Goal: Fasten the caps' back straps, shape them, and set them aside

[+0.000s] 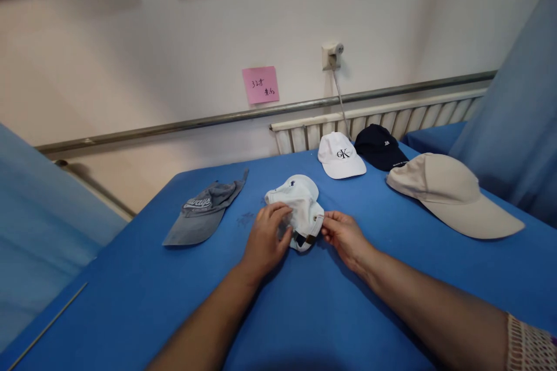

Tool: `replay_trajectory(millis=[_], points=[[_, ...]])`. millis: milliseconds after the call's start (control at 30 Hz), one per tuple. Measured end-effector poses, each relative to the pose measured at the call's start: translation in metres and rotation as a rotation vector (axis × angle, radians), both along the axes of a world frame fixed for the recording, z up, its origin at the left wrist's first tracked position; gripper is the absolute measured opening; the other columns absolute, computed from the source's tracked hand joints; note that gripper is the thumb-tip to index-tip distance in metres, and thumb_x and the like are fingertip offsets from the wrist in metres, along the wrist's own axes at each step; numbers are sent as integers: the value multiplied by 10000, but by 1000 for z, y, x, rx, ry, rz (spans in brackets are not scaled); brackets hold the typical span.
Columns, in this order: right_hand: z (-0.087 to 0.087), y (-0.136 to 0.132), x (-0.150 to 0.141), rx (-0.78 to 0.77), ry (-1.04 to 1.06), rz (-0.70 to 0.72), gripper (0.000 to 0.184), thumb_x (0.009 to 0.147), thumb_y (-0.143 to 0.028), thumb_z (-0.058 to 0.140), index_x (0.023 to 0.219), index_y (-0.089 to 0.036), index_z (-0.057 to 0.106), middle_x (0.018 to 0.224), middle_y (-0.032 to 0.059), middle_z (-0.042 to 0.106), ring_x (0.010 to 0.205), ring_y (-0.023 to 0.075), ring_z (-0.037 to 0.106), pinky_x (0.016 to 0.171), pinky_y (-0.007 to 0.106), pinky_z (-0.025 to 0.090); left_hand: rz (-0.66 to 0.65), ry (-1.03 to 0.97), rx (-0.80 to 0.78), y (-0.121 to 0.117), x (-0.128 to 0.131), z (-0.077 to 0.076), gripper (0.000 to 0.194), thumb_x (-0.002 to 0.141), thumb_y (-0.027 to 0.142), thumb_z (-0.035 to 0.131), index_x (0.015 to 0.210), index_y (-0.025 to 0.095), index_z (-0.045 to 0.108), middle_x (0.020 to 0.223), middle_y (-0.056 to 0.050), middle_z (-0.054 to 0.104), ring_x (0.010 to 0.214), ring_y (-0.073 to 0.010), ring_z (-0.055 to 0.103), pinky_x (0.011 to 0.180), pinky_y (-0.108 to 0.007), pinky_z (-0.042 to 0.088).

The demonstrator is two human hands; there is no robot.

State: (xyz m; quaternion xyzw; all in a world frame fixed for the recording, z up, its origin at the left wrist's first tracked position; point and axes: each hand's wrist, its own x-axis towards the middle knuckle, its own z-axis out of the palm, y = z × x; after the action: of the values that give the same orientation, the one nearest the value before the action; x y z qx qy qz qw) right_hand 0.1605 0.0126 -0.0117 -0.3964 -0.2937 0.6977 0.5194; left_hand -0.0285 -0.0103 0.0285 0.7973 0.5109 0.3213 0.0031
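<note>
A pale mint baseball cap (300, 206) lies crumpled on the blue table, its brim pointing away from me and its back strap with a metal buckle towards me. My left hand (267, 237) rests on the cap's left side, fingers curved over the fabric and thumb near the strap. With thumb and fingers pinched, my right hand (346, 237) grips the cap's right back edge beside a small eyelet. The dark blue end of the strap shows next to the buckle. A small dark logo is visible near the brim.
Left of the cap lies a grey cap (202, 211) with white lettering. Behind stand a white cap (339, 156) and a navy cap (378, 148); a large beige cap (448, 191) is at right. A thin rod (47, 326) lies front left. Wall, radiator (304, 134) and blue curtains border the table.
</note>
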Motion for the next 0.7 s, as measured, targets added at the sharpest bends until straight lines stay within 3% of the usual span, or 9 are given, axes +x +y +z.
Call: replay_trajectory(millis=[67, 167, 267, 333, 400, 500, 567, 700], points=[[-2, -1, -1, 29, -16, 25, 240, 632, -310, 778, 752, -151, 646, 581, -28, 569, 502, 74, 458, 482, 208, 328, -6, 119, 88, 1, 1, 0, 483, 796, 182, 625, 1273, 209, 549, 1384, -135, 482, 1272, -300, 441, 1046, -476, 373], [-4, -2, -2, 88, -46, 49, 230, 661, -325, 757, 770, -157, 643, 595, -29, 578, 501, 74, 459, 496, 212, 336, -29, 261, 146, 1, 6, 0, 555, 805, 209, 632, 1345, 221, 506, 1482, -146, 388, 1358, -334, 344, 1082, -508, 309], [-2, -1, -1, 145, -83, 28, 218, 659, -314, 750, 771, -163, 640, 598, -32, 585, 509, 77, 467, 505, 213, 345, -85, 332, 170, 0, 7, 2, 411, 854, 203, 574, 1265, 226, 569, 1408, -110, 510, 1348, -313, 374, 1103, -507, 253], [1, 2, 0, 186, -111, -11, 208, 643, -298, 751, 758, -169, 634, 585, -35, 583, 505, 81, 468, 502, 215, 346, -101, 347, 165, -1, 5, 6, 286, 863, 159, 534, 1127, 212, 629, 1258, -83, 631, 1256, -280, 480, 1111, -499, 229], [5, 5, 2, 235, -135, -51, 208, 622, -289, 757, 741, -176, 629, 583, -36, 585, 502, 85, 469, 499, 220, 352, -95, 373, 103, -3, 2, 9, 196, 839, 135, 528, 985, 186, 649, 1065, -76, 695, 1082, -254, 581, 1068, -471, 293], [9, 9, 4, 280, -160, -68, 241, 601, -325, 779, 711, -181, 620, 582, -31, 590, 507, 95, 479, 498, 229, 370, -67, 426, -89, -8, 4, 12, 122, 803, 164, 549, 885, 178, 639, 878, -71, 682, 872, -243, 604, 873, -400, 429], [9, 10, 5, 273, -172, -47, 282, 592, -372, 791, 700, -180, 615, 574, -27, 592, 505, 99, 488, 499, 234, 379, -68, 417, -203, -10, 7, 12, 131, 792, 174, 551, 892, 190, 633, 874, -64, 670, 841, -239, 595, 788, -365, 444], [3, 9, 4, 263, -189, -11, 342, 617, -457, 778, 727, -172, 624, 587, -20, 603, 499, 97, 500, 500, 235, 381, -132, 260, -303, -12, 13, 12, 221, 752, 181, 581, 969, 201, 616, 959, -54, 657, 887, -223, 588, 801, -335, 448]])
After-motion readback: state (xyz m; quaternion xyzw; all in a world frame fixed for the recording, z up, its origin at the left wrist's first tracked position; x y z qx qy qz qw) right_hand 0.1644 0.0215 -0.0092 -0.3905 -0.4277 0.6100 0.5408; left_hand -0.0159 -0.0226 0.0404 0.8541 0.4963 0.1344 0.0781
